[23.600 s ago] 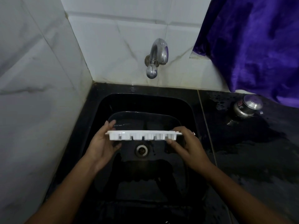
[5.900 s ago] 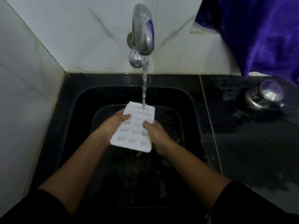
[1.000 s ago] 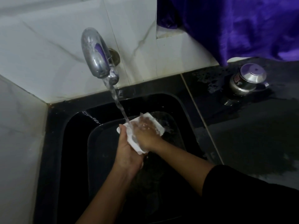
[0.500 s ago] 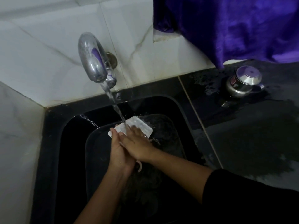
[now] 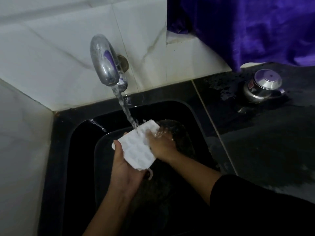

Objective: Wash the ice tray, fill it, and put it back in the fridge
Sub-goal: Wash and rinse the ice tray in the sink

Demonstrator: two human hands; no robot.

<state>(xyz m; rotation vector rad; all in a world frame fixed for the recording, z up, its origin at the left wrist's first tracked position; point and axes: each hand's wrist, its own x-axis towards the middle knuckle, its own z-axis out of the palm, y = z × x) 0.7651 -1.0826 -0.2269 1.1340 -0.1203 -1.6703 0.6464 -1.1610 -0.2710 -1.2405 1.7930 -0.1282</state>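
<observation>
The white plastic ice tray [image 5: 136, 147] is held tilted over the black sink [image 5: 68, 150], under the water running from the chrome tap [image 5: 104, 63]. The stream lands on the tray's upper end. My left hand [image 5: 123, 169] grips the tray from below and at its left edge. My right hand [image 5: 161, 143] lies against the tray's right edge with its fingers spread on the wet surface, water splashing over them. The tray's compartments face up toward me.
White marble tiles form the wall behind and to the left. A wet black counter [image 5: 264, 142] runs right of the sink, with a small steel lidded pot [image 5: 262, 87] near the back. A purple curtain [image 5: 247, 26] hangs above the counter.
My right hand has slid off the top of the tray to its right edge, so more of the tray shows. The tray has tilted more toward me under the stream.
</observation>
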